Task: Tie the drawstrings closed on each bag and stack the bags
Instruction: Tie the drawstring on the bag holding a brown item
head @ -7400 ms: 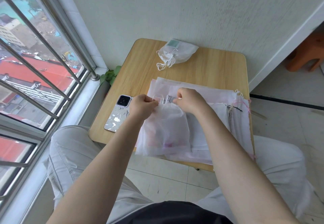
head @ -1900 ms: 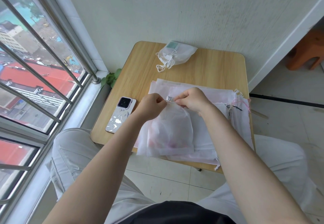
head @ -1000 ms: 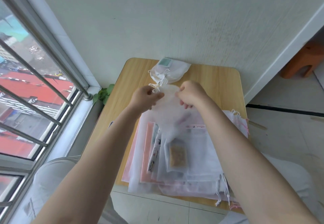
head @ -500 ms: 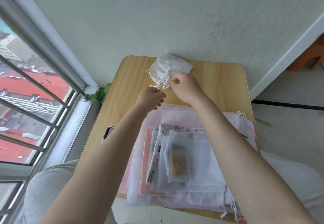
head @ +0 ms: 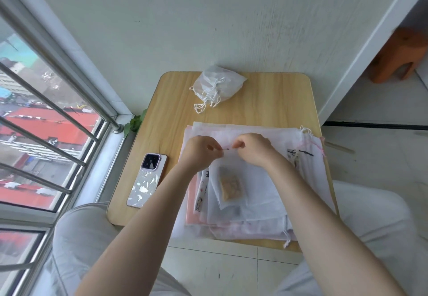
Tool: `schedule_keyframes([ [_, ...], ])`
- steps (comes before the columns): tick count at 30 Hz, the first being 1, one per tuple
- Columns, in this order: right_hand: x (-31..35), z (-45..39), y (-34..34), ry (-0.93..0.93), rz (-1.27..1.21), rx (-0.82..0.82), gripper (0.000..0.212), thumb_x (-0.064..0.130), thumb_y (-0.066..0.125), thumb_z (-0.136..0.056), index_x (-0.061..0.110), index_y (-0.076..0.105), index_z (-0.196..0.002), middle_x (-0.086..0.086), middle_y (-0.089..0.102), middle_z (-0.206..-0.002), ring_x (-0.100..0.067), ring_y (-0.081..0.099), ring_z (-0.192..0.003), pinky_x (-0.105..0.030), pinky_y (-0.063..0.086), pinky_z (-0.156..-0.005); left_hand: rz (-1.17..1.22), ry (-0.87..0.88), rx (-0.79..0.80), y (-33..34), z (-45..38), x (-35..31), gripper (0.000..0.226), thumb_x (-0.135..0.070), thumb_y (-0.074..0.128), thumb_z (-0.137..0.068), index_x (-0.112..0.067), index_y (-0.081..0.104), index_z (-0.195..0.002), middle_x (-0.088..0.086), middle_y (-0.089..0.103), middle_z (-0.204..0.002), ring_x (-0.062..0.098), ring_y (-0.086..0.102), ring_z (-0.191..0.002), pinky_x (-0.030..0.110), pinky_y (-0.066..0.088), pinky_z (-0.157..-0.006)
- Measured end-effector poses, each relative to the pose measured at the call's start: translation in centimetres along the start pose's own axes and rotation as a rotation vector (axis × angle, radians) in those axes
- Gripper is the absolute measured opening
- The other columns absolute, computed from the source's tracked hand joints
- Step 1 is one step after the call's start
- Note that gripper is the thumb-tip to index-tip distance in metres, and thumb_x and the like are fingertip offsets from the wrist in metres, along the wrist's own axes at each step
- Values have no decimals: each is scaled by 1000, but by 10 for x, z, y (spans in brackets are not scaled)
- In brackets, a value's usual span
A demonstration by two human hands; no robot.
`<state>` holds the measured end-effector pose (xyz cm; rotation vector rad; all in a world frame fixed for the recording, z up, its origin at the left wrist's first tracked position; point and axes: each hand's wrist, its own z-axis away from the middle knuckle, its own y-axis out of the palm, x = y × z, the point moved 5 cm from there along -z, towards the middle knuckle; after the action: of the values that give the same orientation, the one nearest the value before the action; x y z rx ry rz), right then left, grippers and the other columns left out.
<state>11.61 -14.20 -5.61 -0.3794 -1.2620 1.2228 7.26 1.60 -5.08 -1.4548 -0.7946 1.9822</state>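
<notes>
A flat heap of sheer white and pink drawstring bags [head: 259, 212] covers the near right of the small wooden table [head: 273, 101]. On top lies a small white bag [head: 234, 180] with a tan packet inside. My left hand [head: 201, 152] and my right hand [head: 252, 150] pinch its top edge at the drawstring, fingers curled, close together. At the far edge of the table two tied white bags [head: 217, 85] sit stacked, their white cords hanging toward me.
A phone [head: 147, 180] in a shiny patterned case lies at the table's left edge. A barred window runs along the left, with a green plant sprig [head: 134, 122] by the table corner. The wall stands just behind the table. An orange stool [head: 398, 57] is far right.
The tied bag went from my hands onto the tied bag at the far edge. Both hands came back to the heap and took hold of the top of the small bag with the tan packet.
</notes>
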Motion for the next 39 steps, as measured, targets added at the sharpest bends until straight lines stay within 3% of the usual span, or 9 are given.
schedule_keyframes([
  [5,-3,0,-16,38,187,-217,33,18,47,-90,23,56,-122,-7,47,-129,-29,37,-125,-41,25,-106,305,-83,-185,-24,13,23,8,-20,78,-80,-25,73,-77,-16,70,-78,-1,64,-77,10,46,-69],
  [10,4,-1,-28,120,27,-326,28,18,49,-91,14,52,-119,-14,42,-127,-34,38,-123,-43,35,-100,383,-154,-144,-38,27,48,8,-16,76,-80,-23,73,-79,-7,74,-81,8,64,-75,22,49,-70],
  [14,27,0,-20,-50,-185,-199,19,18,53,-92,15,58,-111,-10,47,-117,-29,52,-104,-29,41,-78,132,-136,166,-41,30,48,28,-29,75,-81,-28,68,-108,-8,70,-99,7,64,-89,23,49,-76],
  [17,53,3,-7,-201,-215,-50,11,17,59,-91,24,62,-99,-2,54,-112,-18,54,-98,-23,38,-67,139,-29,133,-39,27,32,33,-42,70,-85,-29,68,-116,-12,68,-108,4,63,-98,23,49,-85],
  [24,67,7,2,-143,-223,11,45,31,63,-88,22,45,-128,4,49,-109,-17,52,-102,-31,42,-88,473,-84,-80,-37,40,42,12,-17,68,-90,-8,73,-84,-1,73,-73,10,64,-60,16,47,-59],
  [27,58,4,8,-106,-97,60,20,36,58,-90,19,61,-102,11,55,-90,-19,57,-100,-41,43,-96,610,-156,-46,-34,48,58,10,-12,67,-85,-16,74,-90,3,73,-79,16,68,-67,23,49,-66],
  [30,65,4,19,-174,-113,82,11,37,61,-91,32,61,-82,12,59,-88,-16,58,-94,-38,44,-89,719,-185,35,-28,47,64,34,-46,70,-78,-18,76,-97,6,73,-97,21,69,-90,35,52,-82],
  [32,73,5,26,-187,-154,98,8,40,64,-88,36,63,-81,10,61,-91,-16,58,-92,-34,45,-85,860,-226,-21,-28,41,68,43,-55,65,-80,-17,77,-98,6,74,-104,22,69,-98,36,51,-89],
  [39,59,3,19,-146,-262,-16,23,43,65,-89,21,69,-92,9,64,-93,-8,57,-88,-23,41,-71,1750,-293,-122,-31,35,81,30,-20,43,-102,-10,57,-77,5,65,-74,20,70,-73,32,54,-76],
])
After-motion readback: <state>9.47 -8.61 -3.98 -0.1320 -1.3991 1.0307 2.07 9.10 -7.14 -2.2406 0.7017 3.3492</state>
